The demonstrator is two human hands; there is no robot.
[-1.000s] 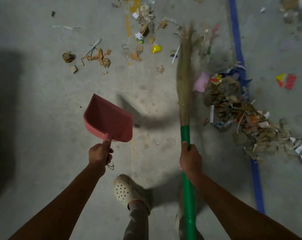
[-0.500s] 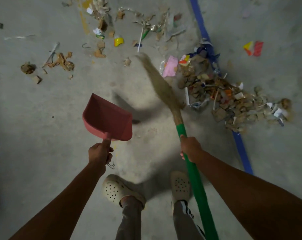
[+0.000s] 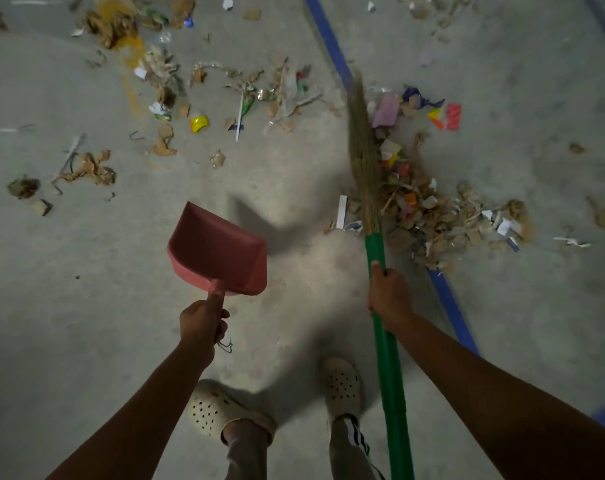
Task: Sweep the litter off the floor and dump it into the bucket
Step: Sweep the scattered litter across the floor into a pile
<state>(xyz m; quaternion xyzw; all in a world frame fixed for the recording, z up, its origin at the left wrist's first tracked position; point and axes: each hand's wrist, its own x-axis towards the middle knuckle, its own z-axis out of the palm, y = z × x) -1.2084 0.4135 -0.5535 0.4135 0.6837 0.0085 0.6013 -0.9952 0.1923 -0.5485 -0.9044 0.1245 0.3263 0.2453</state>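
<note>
Over the grey concrete floor [image 3: 86, 306], the left hand [image 3: 202, 318] is curled tight round the short handle of a pink dustpan [image 3: 218, 251], thumb laid along its top, the mouth of the scoop pointing away from the person. Only bare pink plastic shows inside the scoop. To its right, the right hand [image 3: 389, 297] wraps fully round the green handle of a broom [image 3: 391, 375], gripping just below where the straw bristles [image 3: 363, 150] begin. The bristles reach straight ahead and lie against the left edge of the main litter pile [image 3: 432, 216], a heap of brown cardboard scraps, paper and bright wrappers just ahead and right of the right hand. The pile spreads over a blue tape line [image 3: 329, 43] that crosses the floor diagonally. More scattered litter [image 3: 245, 95] lies toward the far left of the floor, well apart from the dustpan, a yellow scrap [image 3: 199, 123] among it. Two pale perforated clogs [image 3: 214, 414] stand below the hands.
</note>
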